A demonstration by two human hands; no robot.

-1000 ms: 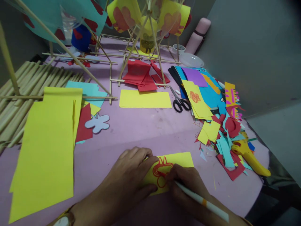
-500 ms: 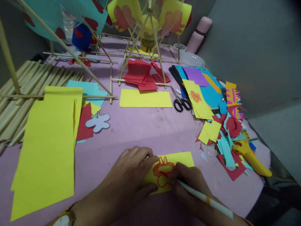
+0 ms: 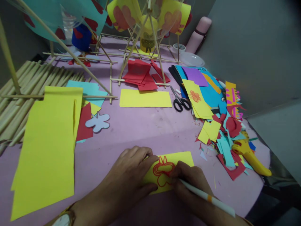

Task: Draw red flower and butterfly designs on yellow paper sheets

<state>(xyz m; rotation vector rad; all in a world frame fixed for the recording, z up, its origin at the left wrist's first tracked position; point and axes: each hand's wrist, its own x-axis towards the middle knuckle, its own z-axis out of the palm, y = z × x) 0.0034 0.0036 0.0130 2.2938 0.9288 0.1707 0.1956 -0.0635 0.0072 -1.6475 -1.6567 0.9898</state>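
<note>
A small yellow sheet of paper (image 3: 185, 158) lies on the table before me, bearing a butterfly outline (image 3: 162, 169) in red ink. My left hand (image 3: 134, 169) rests flat on its left part, thumb and forefinger apart, holding it down. In my right hand (image 3: 188, 180) is a white marker pen (image 3: 209, 198) with an orange band. The pen's tip is at the right side of the drawing, partly hidden by my fingers. A pale butterfly cutout (image 3: 98, 122) lies farther left, apart from both hands.
Yellow sheets (image 3: 47, 147) and bamboo sticks (image 3: 21, 103) lie left. Scissors (image 3: 180, 100) sit beside a yellow strip (image 3: 145, 99). Paper scraps (image 3: 225, 147) and a yellow glue gun (image 3: 252, 158) are on the right. Stick frames (image 3: 138, 34) stand at the back.
My right hand and the marker have shifted slightly right. Red line has been added at the lower right of the butterfly. My left hand stays in place.
</note>
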